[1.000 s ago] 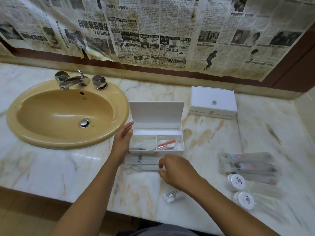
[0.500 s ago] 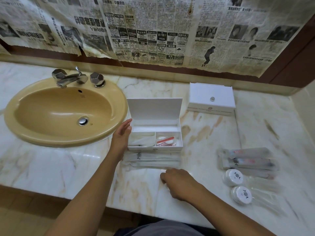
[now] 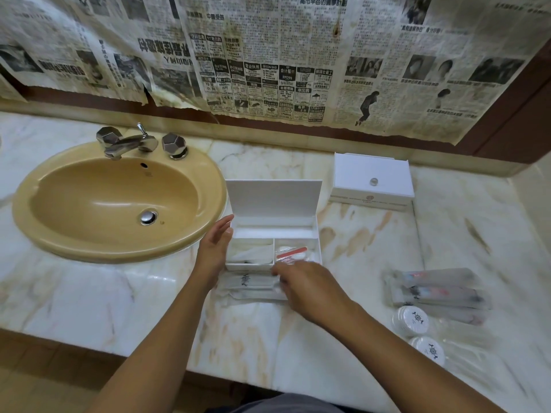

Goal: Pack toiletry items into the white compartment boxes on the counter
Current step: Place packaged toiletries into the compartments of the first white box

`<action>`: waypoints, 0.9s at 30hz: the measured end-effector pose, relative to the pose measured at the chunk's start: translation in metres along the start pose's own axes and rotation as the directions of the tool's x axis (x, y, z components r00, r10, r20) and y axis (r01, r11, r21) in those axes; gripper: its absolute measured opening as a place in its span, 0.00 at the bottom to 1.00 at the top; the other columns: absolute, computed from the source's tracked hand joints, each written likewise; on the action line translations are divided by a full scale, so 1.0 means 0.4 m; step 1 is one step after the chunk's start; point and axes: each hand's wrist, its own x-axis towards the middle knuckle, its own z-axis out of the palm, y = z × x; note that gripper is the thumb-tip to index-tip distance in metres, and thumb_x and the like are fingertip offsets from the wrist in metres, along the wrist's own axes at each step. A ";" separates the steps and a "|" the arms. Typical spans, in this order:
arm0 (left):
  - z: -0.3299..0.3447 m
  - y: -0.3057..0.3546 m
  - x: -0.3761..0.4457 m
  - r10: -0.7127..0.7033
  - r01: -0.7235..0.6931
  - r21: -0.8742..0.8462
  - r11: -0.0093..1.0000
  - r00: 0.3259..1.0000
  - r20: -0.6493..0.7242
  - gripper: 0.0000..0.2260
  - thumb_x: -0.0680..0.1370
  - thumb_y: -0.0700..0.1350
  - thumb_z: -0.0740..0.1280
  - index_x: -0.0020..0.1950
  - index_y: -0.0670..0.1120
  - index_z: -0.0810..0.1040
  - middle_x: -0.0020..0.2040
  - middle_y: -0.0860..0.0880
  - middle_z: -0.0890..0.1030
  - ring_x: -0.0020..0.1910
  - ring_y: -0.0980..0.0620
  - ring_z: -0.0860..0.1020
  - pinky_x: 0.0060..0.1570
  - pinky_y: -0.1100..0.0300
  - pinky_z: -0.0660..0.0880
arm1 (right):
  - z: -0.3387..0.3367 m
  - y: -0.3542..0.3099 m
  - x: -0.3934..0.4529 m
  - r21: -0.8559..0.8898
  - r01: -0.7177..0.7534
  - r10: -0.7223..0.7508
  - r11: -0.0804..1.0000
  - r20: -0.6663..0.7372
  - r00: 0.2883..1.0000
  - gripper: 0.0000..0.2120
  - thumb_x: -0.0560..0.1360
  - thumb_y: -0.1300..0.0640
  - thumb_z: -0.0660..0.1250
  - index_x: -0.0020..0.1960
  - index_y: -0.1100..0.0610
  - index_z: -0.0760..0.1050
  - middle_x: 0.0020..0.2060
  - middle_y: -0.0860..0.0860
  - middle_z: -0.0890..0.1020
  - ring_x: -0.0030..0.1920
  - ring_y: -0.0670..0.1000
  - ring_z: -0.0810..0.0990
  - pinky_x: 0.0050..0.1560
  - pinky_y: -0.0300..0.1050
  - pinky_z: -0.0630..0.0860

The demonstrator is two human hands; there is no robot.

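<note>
Centrally, the open box point(image 3: 274, 234) sits on the counter point(image 3: 372, 257). The left hand point(image 3: 213, 251), fingers straight, steadies its 9 o'clock side; the blurred right hand point(image 3: 304, 283) at 6 o'clock covers sachets point(image 3: 247, 283), grip unclear.

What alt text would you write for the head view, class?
Left hand steadies an open white compartment box on a marble counter; right hand reaches over wrapped packets before it. A closed white box sits behind.

Left hand point(image 3: 215, 248) touches open white box point(image 3: 273, 231); right hand point(image 3: 310, 286) over sachets point(image 3: 249, 283).
</note>
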 end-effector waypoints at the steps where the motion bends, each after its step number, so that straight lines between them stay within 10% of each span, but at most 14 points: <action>1: 0.000 -0.001 0.000 -0.002 0.002 -0.004 1.000 1.000 0.000 0.14 0.82 0.42 0.61 0.67 0.50 0.75 0.61 0.59 0.75 0.61 0.63 0.72 0.60 0.67 0.66 | -0.017 0.002 0.015 0.001 -0.011 0.011 1.000 -0.046 0.999 0.13 0.75 0.63 0.62 0.56 0.52 0.75 0.45 0.52 0.82 0.47 0.56 0.79 0.41 0.45 0.72; 27: -0.010 -0.014 0.010 -0.014 0.015 -0.030 0.999 1.000 0.024 0.13 0.81 0.44 0.62 0.65 0.54 0.76 0.61 0.64 0.75 0.62 0.68 0.71 0.60 0.68 0.66 | 0.002 0.072 0.131 0.055 -0.283 0.273 0.957 0.145 0.951 0.12 0.77 0.57 0.59 0.40 0.58 0.79 0.40 0.52 0.81 0.42 0.55 0.78 0.38 0.44 0.72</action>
